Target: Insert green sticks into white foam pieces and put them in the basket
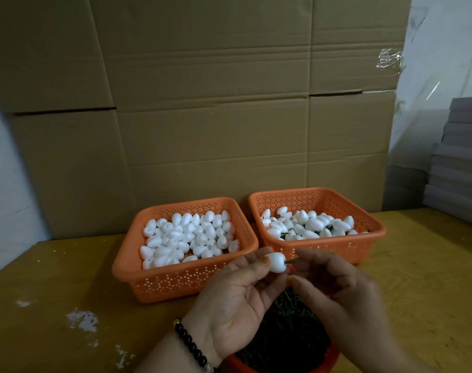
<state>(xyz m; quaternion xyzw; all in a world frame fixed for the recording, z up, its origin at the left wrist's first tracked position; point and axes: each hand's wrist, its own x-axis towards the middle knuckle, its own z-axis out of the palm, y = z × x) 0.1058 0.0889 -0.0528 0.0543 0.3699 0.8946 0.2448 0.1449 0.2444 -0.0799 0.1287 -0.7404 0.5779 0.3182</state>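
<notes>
My left hand (235,300) pinches a white egg-shaped foam piece (276,262) between thumb and fingertips. A thin green stick (290,261) pokes out of the foam's right side, and my right hand (334,286) pinches its other end. Both hands hover over an orange container (323,363) full of green sticks (288,324) at the near table edge. Behind on the left, an orange basket (175,281) holds several plain foam pieces (186,238). The orange basket (374,238) on the right holds foam pieces with sticks (304,224).
The yellow wooden table (54,292) has white scuffs at the left. A wall of cardboard boxes (202,103) stands right behind the baskets. Stacked grey boards (460,162) and clear plastic sheeting (431,63) are at the far right.
</notes>
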